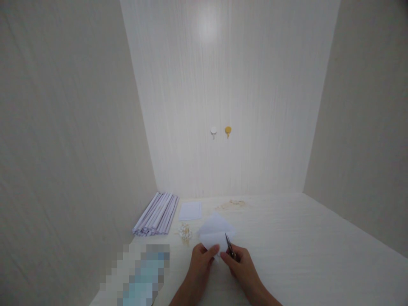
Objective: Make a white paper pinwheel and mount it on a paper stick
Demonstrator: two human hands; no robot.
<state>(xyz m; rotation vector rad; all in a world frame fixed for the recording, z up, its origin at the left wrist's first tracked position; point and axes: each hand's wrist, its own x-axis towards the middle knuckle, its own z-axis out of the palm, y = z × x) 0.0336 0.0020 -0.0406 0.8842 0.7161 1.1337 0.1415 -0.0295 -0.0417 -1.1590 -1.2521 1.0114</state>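
The paper (218, 225) lies ahead of and between the two hands, over the near part of the worktop (306, 246), about midway between its left and right edges. It is turned like a diamond, one corner pointing at the far edge, its near end narrowing down between the thumbs. The left hand (204, 258) is the nearer of the two to it, clamped on its near left side, thumb on top. The right hand (239, 260) is closed round the scissors (228, 243), its thumb just beside the paper's near end; whether that thumb touches, I cannot tell.

What counts is how the scissors stand to the paper: their long axis runs away from the body and leans a little left, the tips over or just beside the paper's right part and aimed roughly at the far edge. They are to the right of the left thumb, clear of it. Whether the blades are parted is too small to tell.

To the left of the paper sits a pile (185, 232) of small white and gold bits. Beyond it some sheets (190, 211) lie near the far edge, and the rolls (156, 216) fill the far left corner
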